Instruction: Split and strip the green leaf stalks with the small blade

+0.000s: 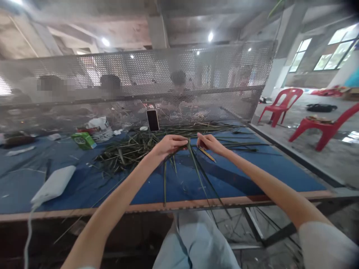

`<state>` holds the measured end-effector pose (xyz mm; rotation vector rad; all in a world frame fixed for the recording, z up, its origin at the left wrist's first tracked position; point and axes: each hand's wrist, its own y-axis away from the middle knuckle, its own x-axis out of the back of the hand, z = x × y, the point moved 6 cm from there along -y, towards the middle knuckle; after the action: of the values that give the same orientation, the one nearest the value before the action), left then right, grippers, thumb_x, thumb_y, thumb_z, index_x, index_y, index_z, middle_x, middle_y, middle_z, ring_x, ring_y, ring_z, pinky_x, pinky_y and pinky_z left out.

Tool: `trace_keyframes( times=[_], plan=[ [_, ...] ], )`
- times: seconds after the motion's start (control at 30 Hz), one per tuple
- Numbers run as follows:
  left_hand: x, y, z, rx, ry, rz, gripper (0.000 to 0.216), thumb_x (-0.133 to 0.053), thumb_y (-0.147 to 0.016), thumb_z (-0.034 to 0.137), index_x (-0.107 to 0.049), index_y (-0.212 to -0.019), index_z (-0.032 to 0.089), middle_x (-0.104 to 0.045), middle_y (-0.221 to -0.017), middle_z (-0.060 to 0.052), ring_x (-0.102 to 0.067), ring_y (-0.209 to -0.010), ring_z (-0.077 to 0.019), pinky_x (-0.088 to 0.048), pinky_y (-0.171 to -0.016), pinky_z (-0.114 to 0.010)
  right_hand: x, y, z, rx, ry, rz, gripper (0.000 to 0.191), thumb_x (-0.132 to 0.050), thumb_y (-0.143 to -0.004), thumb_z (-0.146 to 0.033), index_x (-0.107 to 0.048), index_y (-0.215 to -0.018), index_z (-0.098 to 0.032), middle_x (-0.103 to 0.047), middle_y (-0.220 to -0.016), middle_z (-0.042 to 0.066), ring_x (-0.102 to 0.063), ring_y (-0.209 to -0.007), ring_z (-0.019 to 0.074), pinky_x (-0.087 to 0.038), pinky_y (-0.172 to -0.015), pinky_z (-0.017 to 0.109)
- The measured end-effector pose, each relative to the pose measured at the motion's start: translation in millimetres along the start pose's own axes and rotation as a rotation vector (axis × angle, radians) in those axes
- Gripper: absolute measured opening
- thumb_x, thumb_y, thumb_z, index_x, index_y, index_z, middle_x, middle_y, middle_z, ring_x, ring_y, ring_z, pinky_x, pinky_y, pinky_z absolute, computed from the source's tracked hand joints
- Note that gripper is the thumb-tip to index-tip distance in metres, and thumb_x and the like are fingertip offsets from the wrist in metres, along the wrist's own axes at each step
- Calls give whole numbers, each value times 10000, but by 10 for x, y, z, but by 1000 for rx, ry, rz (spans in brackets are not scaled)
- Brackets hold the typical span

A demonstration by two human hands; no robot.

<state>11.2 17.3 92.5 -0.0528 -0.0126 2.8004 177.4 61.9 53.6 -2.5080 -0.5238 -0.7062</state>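
Against the far edge of the blue-topped desk [241, 177] stands a perforated grey metal screen [140, 74]. Near the desk's middle, the left hand [170, 144] has its thumb and fingers pinched together on long, thin green leaf strips [194, 160], which trail from the fingertips past the near edge. The right hand [211, 143] is just beside them, fingers curled; whether they grip anything, I cannot tell. Beneath it lies a slim yellow tool [208, 155]. Toward the left edge spreads a tangled dark-green leaf heap [120, 154].
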Motion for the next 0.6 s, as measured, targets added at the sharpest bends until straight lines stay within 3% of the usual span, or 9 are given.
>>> trace_keyframes(
  times=[0.1, 0.23, 0.47, 0.6],
  plan=[
    [119, -200, -354, 39, 53, 69, 290, -880, -474, 201, -743, -710, 105, -695, -654, -48, -618, -606, -117, -504, -712, -278, -227, 37, -63, -35, -320, -133, 726, -308, -813, -787, -623, -642, -156, -602, -585, 50, -573, -543, 144, -438, -560, 265],
    [161, -304, -630, 57, 25, 53, 316, -883, -470, 240, -746, -718, 101, -698, -659, -58, -616, -615, -125, -484, -699, -274, -373, 180, -44, -18, -330, -172, 497, -591, -770, -647, -630, -711, -155, -642, -666, 33, -598, -620, 131, -469, -591, 238],
    [106, -211, -783, 65, -128, 98, 291, -852, -506, 268, -760, -739, 120, -664, -601, -26, -531, -520, -87, -384, -536, -222, -459, 263, 38, -75, -214, -115, 401, -706, -708, -538, -563, -666, -166, -584, -548, -14, -558, -534, 119, -446, -520, 228],
    [103, -196, -806, 65, -160, 64, 287, -842, -517, 276, -762, -746, 124, -676, -620, -36, -554, -544, -96, -374, -526, -215, -506, 263, 101, -105, -289, -171, 386, -706, -706, -525, -603, -671, -155, -622, -587, 3, -594, -570, 131, -493, -576, 250]
  ],
)
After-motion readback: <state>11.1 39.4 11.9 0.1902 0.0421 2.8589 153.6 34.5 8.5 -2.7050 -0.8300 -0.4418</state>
